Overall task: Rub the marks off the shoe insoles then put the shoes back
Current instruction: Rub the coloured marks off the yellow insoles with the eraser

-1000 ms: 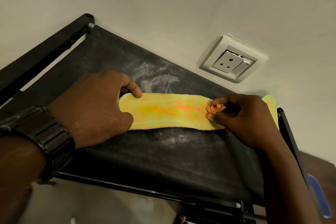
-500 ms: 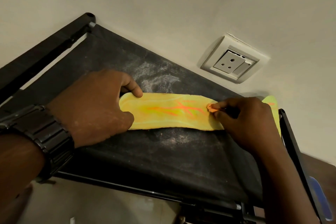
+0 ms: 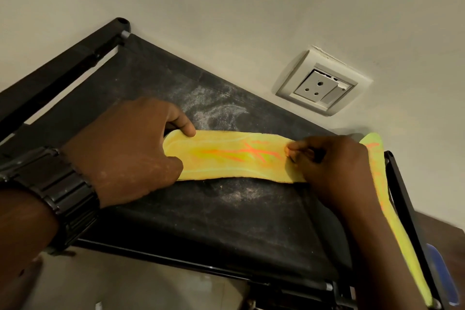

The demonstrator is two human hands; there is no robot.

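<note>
The person is on the rubbing step. The first insole (image 3: 226, 158) is yellow and lies flat on a dusty black cloth shelf (image 3: 201, 221). It runs from one hand across to the other.

The left hand (image 3: 130, 151), the one with a dark watch (image 3: 57, 199) on its wrist, sits on one end of the insole. Its fingers are curled over that end and hold it down.

The right hand (image 3: 332, 166) is on the other end. Its fingertips are squeezed tight together around a little orange rubber (image 3: 287, 151). Only a tiny bit of it peeps out, so I am guessing that is what it is.

Between the two hands there are bright orange marks (image 3: 246, 152). They look far from gone, so I think a lot of rubbing is left.

Next, the right hand needs to slide toward the left hand and rub back and forth on those lines. The left hand must press hard, or the soft insole will bunch up.

A second insole (image 3: 392, 209) lies just past the right hand, by the shelf's edge. It has orange on it too. I see no shoes here.
</note>
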